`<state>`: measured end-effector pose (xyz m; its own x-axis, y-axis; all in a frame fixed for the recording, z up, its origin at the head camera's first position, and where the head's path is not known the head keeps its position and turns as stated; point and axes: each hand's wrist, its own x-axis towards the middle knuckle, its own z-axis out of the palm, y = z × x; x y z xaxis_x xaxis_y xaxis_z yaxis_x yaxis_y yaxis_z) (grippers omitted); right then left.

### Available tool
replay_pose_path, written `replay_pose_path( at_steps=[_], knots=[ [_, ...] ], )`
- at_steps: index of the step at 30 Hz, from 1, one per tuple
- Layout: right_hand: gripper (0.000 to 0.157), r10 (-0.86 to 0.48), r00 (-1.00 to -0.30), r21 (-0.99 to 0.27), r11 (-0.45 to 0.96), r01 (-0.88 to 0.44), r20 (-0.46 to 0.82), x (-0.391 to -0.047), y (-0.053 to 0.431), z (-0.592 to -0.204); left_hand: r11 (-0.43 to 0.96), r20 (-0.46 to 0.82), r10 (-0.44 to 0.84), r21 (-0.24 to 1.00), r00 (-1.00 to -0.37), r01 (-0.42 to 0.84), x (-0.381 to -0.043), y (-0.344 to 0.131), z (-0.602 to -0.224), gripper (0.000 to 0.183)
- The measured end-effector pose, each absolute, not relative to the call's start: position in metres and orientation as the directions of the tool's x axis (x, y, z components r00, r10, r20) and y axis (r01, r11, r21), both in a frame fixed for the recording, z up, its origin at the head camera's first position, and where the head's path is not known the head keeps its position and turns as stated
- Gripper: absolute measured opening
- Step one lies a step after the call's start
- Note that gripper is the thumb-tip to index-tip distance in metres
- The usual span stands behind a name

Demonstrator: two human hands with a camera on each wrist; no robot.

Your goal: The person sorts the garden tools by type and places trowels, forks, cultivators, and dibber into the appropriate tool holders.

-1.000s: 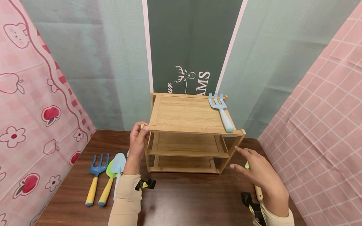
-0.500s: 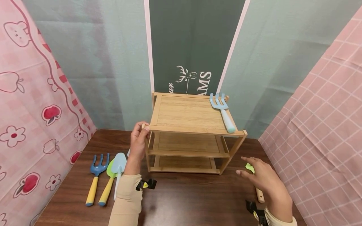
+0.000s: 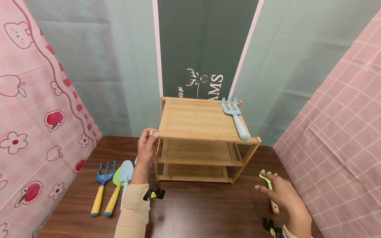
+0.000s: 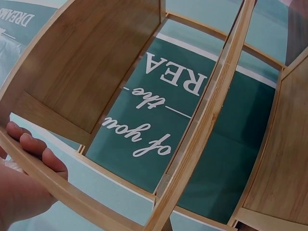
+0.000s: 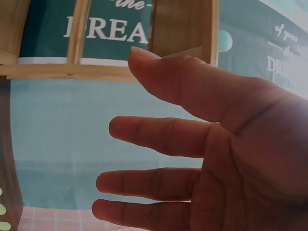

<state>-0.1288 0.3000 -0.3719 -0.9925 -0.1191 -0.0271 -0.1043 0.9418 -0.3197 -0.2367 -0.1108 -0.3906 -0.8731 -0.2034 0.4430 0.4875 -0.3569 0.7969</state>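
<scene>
Left grip [image 3: 146, 150]: clamped on wooden shelf [image 3: 194, 120], at eight o'clock
Right grip [image 3: 284, 195]: apart, over green rake [image 3: 269, 183], at four o'clock

Fork [image 3: 237, 121] atop the rack [image 3: 194, 119]

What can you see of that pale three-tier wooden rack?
The pale three-tier rack looks wooden, with rectangular grained panels in slim frames. It stands on the dark brown wooden table. A light-blue, three-pronged plastic-looking fork lies along its top's right edge, prongs toward the back. The person's bare left grip holds the near left top corner.
</scene>
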Motion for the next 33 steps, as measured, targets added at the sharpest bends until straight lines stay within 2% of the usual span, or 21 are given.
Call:
replay_pose_path(
  at_steps=[10, 19, 29, 33],
  knots=[
    [0.073, -0.05, -0.984, -0.36, 0.933, 0.014, -0.169, -0.125, 0.319, -0.385, -0.352, 0.446, -0.203, 0.797, -0.872, 0.49, -0.236, -0.11, -0.39, 0.011],
    [0.079, -0.003, -0.976, -0.375, 0.923, 0.081, -0.22, -0.123, 0.335, -0.402, -0.342, 0.44, -0.206, 0.804, -0.874, 0.486, -0.235, -0.11, -0.39, 0.01],
    [0.079, 0.05, -0.974, -0.407, 0.903, 0.139, -0.223, -0.117, 0.348, -0.421, -0.356, 0.443, -0.198, 0.798, -0.874, 0.486, -0.236, -0.111, -0.391, 0.011],
    [0.074, 0.1, -0.983, -0.423, 0.892, 0.157, -0.153, -0.115, 0.353, -0.433, -0.368, 0.443, -0.199, 0.793, -0.874, 0.485, -0.237, -0.111, -0.391, 0.012]
  ],
)
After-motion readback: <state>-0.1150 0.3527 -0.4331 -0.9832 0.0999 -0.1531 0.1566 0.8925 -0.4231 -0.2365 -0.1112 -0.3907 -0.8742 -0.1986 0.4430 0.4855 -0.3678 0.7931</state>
